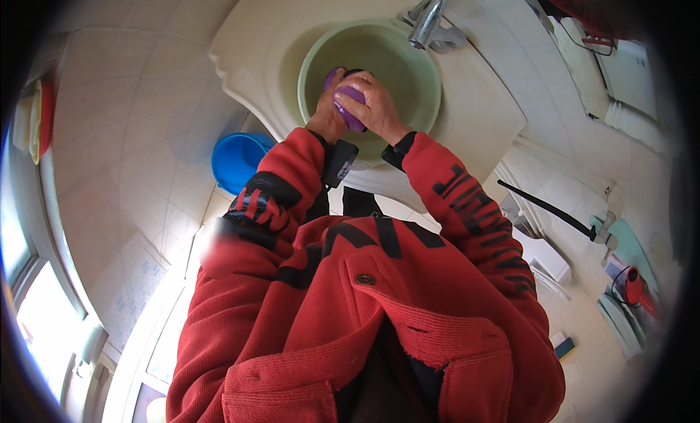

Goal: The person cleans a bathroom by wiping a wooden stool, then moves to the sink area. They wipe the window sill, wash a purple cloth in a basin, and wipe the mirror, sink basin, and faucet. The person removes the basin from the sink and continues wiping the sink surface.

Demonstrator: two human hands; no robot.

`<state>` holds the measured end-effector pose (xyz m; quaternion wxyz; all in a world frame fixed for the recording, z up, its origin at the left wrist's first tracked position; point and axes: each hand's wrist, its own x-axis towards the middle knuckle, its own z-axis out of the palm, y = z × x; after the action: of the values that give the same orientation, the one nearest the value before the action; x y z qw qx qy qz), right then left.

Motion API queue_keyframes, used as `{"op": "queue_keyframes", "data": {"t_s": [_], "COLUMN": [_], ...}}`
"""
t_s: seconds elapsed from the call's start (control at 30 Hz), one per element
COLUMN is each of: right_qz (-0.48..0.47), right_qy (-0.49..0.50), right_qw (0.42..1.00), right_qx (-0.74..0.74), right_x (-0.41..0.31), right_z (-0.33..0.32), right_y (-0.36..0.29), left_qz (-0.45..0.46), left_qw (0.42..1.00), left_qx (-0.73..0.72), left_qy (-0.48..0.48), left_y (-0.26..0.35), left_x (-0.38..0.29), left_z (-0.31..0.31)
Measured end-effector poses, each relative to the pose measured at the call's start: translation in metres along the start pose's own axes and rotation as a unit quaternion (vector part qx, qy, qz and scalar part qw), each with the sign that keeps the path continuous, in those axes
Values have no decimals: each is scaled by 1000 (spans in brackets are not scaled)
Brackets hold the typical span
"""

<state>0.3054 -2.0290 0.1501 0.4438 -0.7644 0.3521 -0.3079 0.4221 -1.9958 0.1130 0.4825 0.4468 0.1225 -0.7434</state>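
Observation:
A pale green plastic basin with water in it sits in a cream washbasin. Over the basin's near left part, both my hands grip a purple item with dark parts; its exact kind cannot be told, though it looks like a shoe or slipper. My left hand is around its left side, with some fingers hidden. My right hand lies over its top and right side, fingers curled. A chrome faucet stands above the basin's far right rim, and no water is seen running from it.
On the floor left of the washbasin stands a blue bucket. At the right are a black hose or bar, a red hair dryer and a white fixture. A bright window is at the lower left.

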Motion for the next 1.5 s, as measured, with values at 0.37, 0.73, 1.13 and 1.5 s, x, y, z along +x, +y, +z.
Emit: {"op": "queue_keyframes", "data": {"t_s": [0.37,0.73,1.13,1.5], "right_qz": [291,263,197,296], "right_qy": [-83,-331,-198,-6], "right_qw": [941,780,937,916], "right_qx": [-148,-462,-209,270], "right_x": [-25,-35,32,52], "right_z": [-41,-14,-83,-92], "right_y": [62,113,-46,-83], "left_qz": [158,259,220,38], "left_qw": [978,878,925,971], "left_qx": [11,299,302,188], "left_qy": [135,269,-61,-140], "left_y": [-1,-5,16,16], "left_x": [6,12,-6,-12], "left_z": [12,4,31,19]}}
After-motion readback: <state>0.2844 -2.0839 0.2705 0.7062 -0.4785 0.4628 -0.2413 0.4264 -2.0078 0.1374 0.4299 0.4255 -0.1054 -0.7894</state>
